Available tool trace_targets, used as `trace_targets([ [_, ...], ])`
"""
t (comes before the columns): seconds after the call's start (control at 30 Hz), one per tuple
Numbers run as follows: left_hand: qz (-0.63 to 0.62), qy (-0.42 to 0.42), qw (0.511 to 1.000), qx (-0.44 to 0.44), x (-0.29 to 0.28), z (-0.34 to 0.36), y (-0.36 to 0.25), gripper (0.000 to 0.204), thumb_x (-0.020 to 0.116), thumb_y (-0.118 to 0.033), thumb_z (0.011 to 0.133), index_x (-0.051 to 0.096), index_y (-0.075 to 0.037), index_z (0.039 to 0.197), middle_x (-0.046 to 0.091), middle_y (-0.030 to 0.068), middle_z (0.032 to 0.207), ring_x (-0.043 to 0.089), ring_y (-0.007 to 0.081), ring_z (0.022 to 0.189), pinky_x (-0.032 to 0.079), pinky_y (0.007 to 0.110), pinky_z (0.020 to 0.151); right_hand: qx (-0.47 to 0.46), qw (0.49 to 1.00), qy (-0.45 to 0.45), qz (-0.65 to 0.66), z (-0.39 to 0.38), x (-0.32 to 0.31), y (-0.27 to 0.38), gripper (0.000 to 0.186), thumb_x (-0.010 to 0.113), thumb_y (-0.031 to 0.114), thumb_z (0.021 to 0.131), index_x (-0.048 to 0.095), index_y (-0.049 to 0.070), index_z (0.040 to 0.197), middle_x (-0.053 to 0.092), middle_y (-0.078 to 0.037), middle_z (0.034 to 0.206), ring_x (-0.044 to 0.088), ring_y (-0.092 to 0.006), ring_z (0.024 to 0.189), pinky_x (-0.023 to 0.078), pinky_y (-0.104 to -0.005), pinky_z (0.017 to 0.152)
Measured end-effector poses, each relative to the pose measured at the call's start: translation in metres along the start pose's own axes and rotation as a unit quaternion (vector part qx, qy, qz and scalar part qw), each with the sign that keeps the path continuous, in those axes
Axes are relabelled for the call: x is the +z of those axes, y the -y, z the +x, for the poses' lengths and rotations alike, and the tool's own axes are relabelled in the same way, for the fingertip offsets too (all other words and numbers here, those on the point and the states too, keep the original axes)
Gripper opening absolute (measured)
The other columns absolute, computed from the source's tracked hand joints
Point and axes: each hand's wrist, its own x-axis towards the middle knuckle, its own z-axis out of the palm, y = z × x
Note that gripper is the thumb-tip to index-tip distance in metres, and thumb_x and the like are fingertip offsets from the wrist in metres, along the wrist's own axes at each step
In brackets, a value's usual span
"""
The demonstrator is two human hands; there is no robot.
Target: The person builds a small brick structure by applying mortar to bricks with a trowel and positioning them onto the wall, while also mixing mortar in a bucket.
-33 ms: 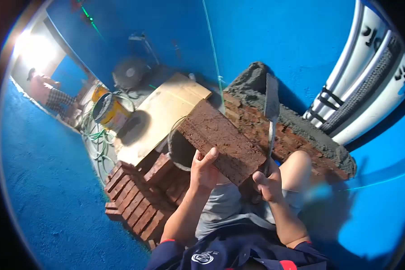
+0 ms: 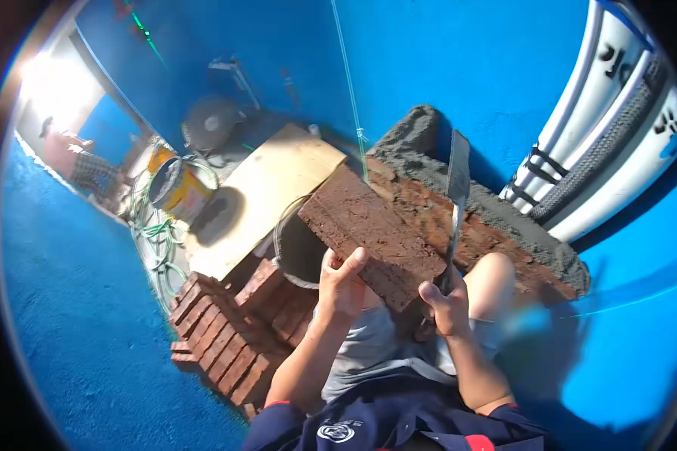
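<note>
A reddish-brown brick (image 2: 372,233) lies tilted across the middle of the view, its broad face up. My left hand (image 2: 342,284) grips its left long edge, thumb on top, the other fingers hidden beneath. In my right hand (image 2: 445,307) is the handle of a trowel (image 2: 459,173), its grey-smeared blade pointing up and away. The right thumb lies at the brick's near corner; whether it presses on the brick I cannot tell. Beyond the trowel runs a low brick course (image 2: 421,199) with wet grey mortar (image 2: 508,222) along its wall side, heaped highest at the far end.
Left of my knees are stacked bricks (image 2: 222,338). A dark bucket (image 2: 297,259) stands partly behind the held brick. Farther off lie a plywood board (image 2: 278,192), a yellow bucket (image 2: 184,194) and green hoses (image 2: 158,252). White wrapped pipes (image 2: 572,128) stand right; a person (image 2: 68,154) is far left.
The whole scene sits slightly farther left in the picture. Both hands keep the same hold on the brick and the trowel.
</note>
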Motion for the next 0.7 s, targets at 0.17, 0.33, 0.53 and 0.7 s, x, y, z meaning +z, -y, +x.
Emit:
trace_targets([
  [0.17, 0.064, 0.075, 0.994, -0.037, 0.05, 0.012, 0.018, 0.046, 0.07, -0.009, 0.084, 0.048, 0.001, 0.123, 0.06, 0.0095, 0.115, 0.057, 0.0198, 0.106, 0.044, 0.034, 0.095, -0.059, 0.991, -0.117, 0.001, 0.005, -0.039, 0.012, 0.03, 0.065, 0.021, 0.081, 0.058, 0.005, 0.105, 0.059, 0.0, 0.084, 0.053, -0.0079, 0.064, 0.041, -0.0213, 0.054],
  [0.33, 0.216, 0.18, 0.956, -0.08, 0.069, 0.063, 0.042, 0.038, 0.064, -0.029, 0.092, 0.055, 0.002, 0.112, 0.063, 0.0042, 0.102, 0.059, 0.0112, 0.09, 0.048, 0.027, 0.079, -0.154, 0.966, -0.195, 0.063, 0.037, -0.072, 0.042, 0.035, 0.062, 0.021, 0.082, 0.059, 0.0, 0.11, 0.062, -0.01, 0.102, 0.061, -0.0186, 0.086, 0.051, -0.0309, 0.075],
  [0.53, 0.163, 0.137, 0.953, -0.217, 0.067, 0.126, 0.059, 0.047, 0.065, -0.04, 0.089, 0.057, 0.004, 0.104, 0.066, 0.0111, 0.087, 0.066, 0.019, 0.077, 0.055, 0.033, 0.072, -0.114, 0.968, -0.192, -0.113, 0.088, -0.069, 0.08, 0.048, 0.069, 0.023, 0.083, 0.054, -0.004, 0.12, 0.06, -0.012, 0.114, 0.059, -0.0185, 0.1, 0.047, -0.0314, 0.087],
  [0.7, 0.227, 0.102, 0.941, -0.228, 0.063, 0.197, 0.058, 0.044, 0.065, -0.038, 0.089, 0.06, 0.005, 0.097, 0.068, 0.0131, 0.086, 0.068, 0.0226, 0.073, 0.057, 0.035, 0.071, -0.084, 0.966, -0.193, -0.148, 0.18, -0.091, 0.066, 0.052, 0.072, 0.032, 0.084, 0.057, -0.006, 0.116, 0.061, -0.012, 0.114, 0.057, -0.0188, 0.099, 0.045, -0.0319, 0.087],
])
